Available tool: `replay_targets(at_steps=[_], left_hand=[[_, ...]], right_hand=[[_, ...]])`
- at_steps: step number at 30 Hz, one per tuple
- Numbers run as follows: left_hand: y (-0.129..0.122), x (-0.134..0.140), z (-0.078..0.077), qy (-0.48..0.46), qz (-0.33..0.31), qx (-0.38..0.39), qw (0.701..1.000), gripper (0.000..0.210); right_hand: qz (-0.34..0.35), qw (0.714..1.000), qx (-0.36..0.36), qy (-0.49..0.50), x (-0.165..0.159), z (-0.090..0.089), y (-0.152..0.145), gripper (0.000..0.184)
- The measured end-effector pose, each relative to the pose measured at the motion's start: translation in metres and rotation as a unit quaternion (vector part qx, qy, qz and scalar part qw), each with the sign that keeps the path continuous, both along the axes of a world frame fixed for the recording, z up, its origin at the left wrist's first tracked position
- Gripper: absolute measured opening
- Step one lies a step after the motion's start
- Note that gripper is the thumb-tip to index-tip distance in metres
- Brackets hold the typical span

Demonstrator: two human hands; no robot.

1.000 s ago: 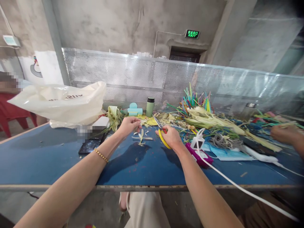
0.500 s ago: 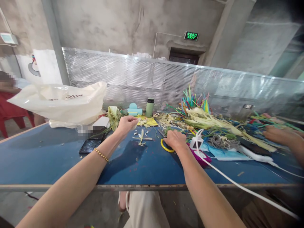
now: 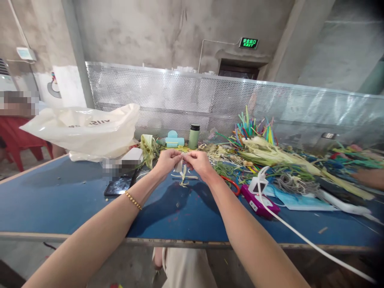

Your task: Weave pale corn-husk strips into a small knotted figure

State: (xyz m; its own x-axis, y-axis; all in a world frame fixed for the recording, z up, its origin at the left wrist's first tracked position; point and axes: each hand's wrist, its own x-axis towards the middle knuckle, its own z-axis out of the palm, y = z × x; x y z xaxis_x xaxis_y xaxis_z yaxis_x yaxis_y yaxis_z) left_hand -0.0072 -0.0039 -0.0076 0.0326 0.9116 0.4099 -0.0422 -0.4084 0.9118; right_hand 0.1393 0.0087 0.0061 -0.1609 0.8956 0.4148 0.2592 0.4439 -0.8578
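Observation:
My left hand (image 3: 169, 163) pinches a small pale piece of corn husk (image 3: 179, 166) above the middle of the table. Close beside it, my right hand (image 3: 198, 162) has its thumb and finger closed on the same piece, their tips almost meeting. Just beneath the hands, a cross-shaped bundle of knotted husk strips (image 3: 183, 178) lies on the blue table (image 3: 168, 216). A red loop handle (image 3: 231, 185) shows to the right of my right forearm. My fingers cover part of the held husk.
At left are a large white plastic bag (image 3: 81, 132) and a black phone (image 3: 119, 186). A green bottle (image 3: 194, 138) stands behind my hands. Rightward lie corn husks (image 3: 264, 151), a purple power strip (image 3: 259, 204) with a white cable, and a blue mask (image 3: 303, 200). Another person's hand (image 3: 367, 176) is at far right.
My right hand has moved left from a yellow loop handle to the husk at my left hand. That yellow handle no longer shows; a red one does. The view has shifted slightly.

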Motion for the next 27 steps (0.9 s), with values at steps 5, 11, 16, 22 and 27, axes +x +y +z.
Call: replay_targets(at_steps=[5,11,16,22,27], left_hand=[[0.000,-0.002,0.000,-0.006,-0.004,-0.026,1.000,0.010],[-0.004,0.001,-0.002,-0.005,-0.040,-0.034,0.999,0.016],[-0.003,-0.003,0.001,0.010,-0.028,-0.011,0.999,0.013],[0.003,-0.012,0.006,0.017,0.065,0.024,0.997,0.013],[-0.001,-0.004,0.001,0.039,-0.011,0.027,0.999,0.018]], right_hand=[[0.001,0.998,-0.040,0.038,0.011,-0.001,-0.003,0.028],[0.087,0.996,-0.002,0.014,0.003,-0.005,-0.009,0.037],[0.067,0.997,-0.005,0.044,0.003,-0.006,-0.005,0.025],[0.027,0.997,-0.013,0.068,0.002,-0.004,-0.007,0.022],[0.072,0.996,0.005,0.049,-0.003,-0.008,-0.011,0.037]])
